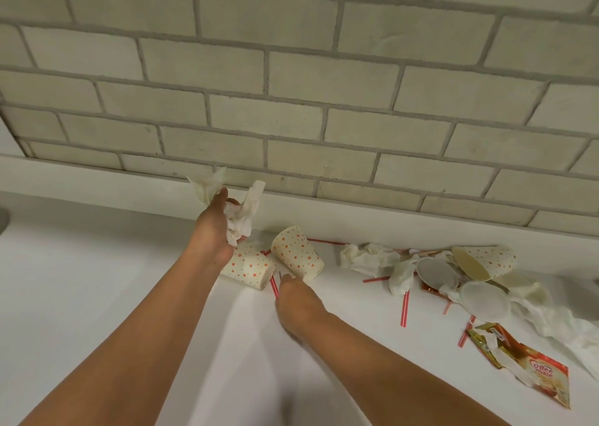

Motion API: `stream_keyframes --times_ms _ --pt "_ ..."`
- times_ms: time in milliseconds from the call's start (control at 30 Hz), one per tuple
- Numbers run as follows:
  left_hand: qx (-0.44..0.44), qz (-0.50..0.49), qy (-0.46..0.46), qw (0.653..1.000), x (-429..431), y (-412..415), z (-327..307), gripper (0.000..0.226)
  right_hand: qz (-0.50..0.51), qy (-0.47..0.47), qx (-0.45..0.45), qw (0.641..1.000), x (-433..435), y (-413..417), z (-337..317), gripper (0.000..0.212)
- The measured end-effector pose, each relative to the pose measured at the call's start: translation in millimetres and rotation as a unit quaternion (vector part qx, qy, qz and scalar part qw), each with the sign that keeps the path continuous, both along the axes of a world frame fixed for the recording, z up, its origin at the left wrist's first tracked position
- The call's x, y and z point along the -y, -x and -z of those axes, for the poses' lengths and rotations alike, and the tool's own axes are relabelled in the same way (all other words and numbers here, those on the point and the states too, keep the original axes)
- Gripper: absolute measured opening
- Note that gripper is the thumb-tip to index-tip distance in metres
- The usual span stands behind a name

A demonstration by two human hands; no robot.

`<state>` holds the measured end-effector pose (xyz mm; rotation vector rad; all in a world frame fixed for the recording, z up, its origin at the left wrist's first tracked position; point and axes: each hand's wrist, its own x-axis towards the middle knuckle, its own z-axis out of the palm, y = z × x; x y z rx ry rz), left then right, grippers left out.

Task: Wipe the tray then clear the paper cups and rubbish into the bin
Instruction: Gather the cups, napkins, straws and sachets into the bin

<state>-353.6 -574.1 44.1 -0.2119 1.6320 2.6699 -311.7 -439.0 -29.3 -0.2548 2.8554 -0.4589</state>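
My left hand (215, 227) grips a crumpled white tissue (243, 215) above a dotted paper cup (249, 268) that lies on its side on the white counter (97, 279). A second dotted cup (296, 253) lies tipped just to its right. My right hand (296, 299) is low on the counter, its fingertips at that cup's rim and beside a red-striped straw (274, 285); its fingers are hidden beneath it. A third cup (486, 260) lies further right. Neither a tray nor a bin is in view.
To the right lie crumpled tissues (369, 258), two white lids (484, 297), more striped straws (404, 304) and torn creamer sachets (544, 373). A brick wall (291, 101) with a low white ledge runs along the back of the counter.
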Motion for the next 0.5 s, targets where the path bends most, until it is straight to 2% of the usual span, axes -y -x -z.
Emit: stream_keyframes --times_ms 100,267,400,500 --pt "-0.008 -0.005 -0.013 1.000 11 2 8 0.045 0.011 0.020 -0.025 0.999 9 4 2 0.040" --pt "-0.001 0.001 -0.016 1.000 14 3 15 0.046 -0.006 -0.061 -0.037 0.997 1 10 -5 0.038" --pt "0.001 0.016 -0.022 1.000 9 5 15 0.053 -0.010 -0.103 0.013 0.995 -19 11 -12 0.032" --pt "0.003 0.026 0.024 0.999 -4 3 11 0.047 -0.024 -0.143 0.044 0.988 -35 4 -15 0.033"
